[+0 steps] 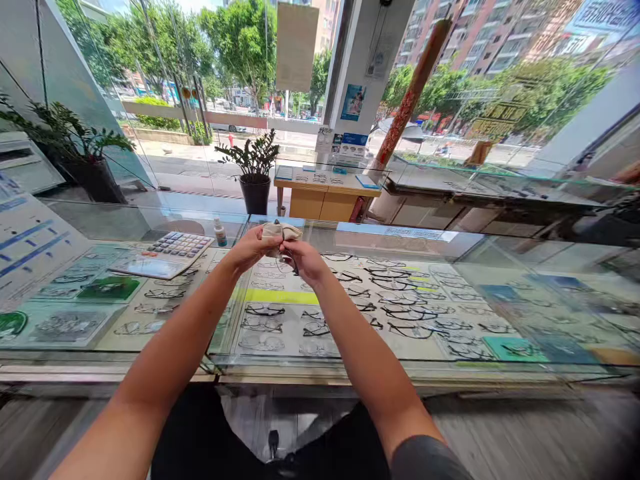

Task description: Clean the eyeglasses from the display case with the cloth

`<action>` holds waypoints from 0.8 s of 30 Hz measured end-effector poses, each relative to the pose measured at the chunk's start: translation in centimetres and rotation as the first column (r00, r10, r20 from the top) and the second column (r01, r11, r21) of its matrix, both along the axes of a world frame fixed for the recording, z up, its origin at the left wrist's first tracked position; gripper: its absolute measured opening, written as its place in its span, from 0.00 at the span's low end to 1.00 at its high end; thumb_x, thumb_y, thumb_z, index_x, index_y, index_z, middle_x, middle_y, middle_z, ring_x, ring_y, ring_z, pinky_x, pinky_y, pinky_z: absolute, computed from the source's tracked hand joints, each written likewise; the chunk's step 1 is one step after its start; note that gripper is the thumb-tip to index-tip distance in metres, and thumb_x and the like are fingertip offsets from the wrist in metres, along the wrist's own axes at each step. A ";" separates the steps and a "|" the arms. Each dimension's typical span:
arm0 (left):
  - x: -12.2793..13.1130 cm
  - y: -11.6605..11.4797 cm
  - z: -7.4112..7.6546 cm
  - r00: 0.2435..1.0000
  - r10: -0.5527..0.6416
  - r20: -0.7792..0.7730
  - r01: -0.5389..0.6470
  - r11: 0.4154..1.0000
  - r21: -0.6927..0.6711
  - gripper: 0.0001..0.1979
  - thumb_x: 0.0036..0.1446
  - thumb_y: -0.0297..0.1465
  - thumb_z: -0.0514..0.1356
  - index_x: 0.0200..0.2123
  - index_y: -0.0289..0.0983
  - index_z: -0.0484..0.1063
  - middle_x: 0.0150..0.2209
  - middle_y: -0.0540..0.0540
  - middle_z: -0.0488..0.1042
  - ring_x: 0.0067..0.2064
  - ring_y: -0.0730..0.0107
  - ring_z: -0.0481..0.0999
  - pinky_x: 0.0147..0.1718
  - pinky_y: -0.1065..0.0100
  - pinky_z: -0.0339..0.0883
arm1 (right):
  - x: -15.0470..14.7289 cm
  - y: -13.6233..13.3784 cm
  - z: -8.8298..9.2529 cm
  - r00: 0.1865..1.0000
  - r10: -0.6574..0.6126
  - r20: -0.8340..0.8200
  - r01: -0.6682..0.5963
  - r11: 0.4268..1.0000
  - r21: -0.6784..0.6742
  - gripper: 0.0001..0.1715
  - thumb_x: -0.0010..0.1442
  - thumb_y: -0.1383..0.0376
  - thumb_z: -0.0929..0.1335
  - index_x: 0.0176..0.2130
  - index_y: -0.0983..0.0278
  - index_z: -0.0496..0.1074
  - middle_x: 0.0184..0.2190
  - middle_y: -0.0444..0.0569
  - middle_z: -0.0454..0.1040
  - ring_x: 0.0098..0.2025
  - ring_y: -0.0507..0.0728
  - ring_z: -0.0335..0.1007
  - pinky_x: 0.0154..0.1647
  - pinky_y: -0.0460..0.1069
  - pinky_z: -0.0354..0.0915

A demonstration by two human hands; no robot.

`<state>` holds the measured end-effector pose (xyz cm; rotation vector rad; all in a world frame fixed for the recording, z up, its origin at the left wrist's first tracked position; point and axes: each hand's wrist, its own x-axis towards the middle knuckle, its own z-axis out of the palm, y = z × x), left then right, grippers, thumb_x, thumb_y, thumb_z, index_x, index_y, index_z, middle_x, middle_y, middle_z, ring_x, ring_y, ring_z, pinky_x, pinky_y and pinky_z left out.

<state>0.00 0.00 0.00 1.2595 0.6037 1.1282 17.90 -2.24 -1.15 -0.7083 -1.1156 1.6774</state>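
Both my hands meet over the glass display counter, near its far edge. A beige cloth (281, 231) is bunched in my left hand (252, 247), whose fingers are closed around it. My right hand (306, 261) pinches a thin dark-framed pair of glasses (294, 265) just below and beside the cloth. Part of the glasses seems to lie within the cloth, so the lenses are mostly hidden. Beneath my forearms, under the glass, rows of eyeglasses (415, 312) lie on pale shelving.
A large-key calculator (181, 244) and a small spray bottle (220, 233) stand on the counter to the left. A printed board (30, 240) leans at the far left. Beyond the counter are a potted plant (255, 190) and a wooden display table (320, 202).
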 end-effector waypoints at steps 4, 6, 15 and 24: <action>0.7 0.2 -0.7 0.995 0.104 0.008 -0.104 0.991 0.081 0.30 0.46 0.51 0.84 0.38 0.33 0.82 0.28 0.47 0.80 0.28 0.71 0.76 0.30 0.70 0.68 | -0.3 -0.1 -0.2 1.000 0.014 0.012 -0.014 1.000 0.018 0.19 0.48 0.55 0.83 0.33 0.60 0.77 0.32 0.44 0.77 0.38 0.55 0.70 0.40 0.50 0.65; 1.0 0.4 -1.2 0.983 0.180 0.041 -0.183 0.978 0.102 0.29 0.49 0.54 0.82 0.36 0.35 0.81 0.27 0.48 0.78 0.27 0.71 0.75 0.28 0.69 0.67 | -0.5 -0.2 -0.4 1.000 0.025 0.019 -0.026 0.999 0.041 0.20 0.48 0.54 0.84 0.33 0.60 0.77 0.32 0.44 0.77 0.39 0.55 0.70 0.41 0.50 0.65; 0.7 1.6 -1.1 0.926 0.286 0.247 -0.276 0.958 -0.073 0.22 0.62 0.48 0.77 0.39 0.36 0.80 0.34 0.45 0.84 0.35 0.66 0.84 0.36 0.68 0.78 | -0.1 0.0 -0.3 1.000 -0.014 0.017 0.012 0.989 0.145 0.25 0.48 0.46 0.85 0.33 0.60 0.80 0.37 0.47 0.77 0.42 0.56 0.69 0.45 0.51 0.67; 0.2 1.8 0.0 0.849 0.419 0.321 -0.348 0.902 -0.255 0.11 0.62 0.28 0.72 0.47 0.37 0.80 0.35 0.50 0.82 0.34 0.72 0.81 0.37 0.70 0.78 | 1.4 0.9 0.3 0.977 -0.191 -0.095 0.206 0.959 0.195 0.27 0.49 0.43 0.85 0.32 0.57 0.77 0.47 0.49 0.79 0.53 0.59 0.71 0.46 0.49 0.68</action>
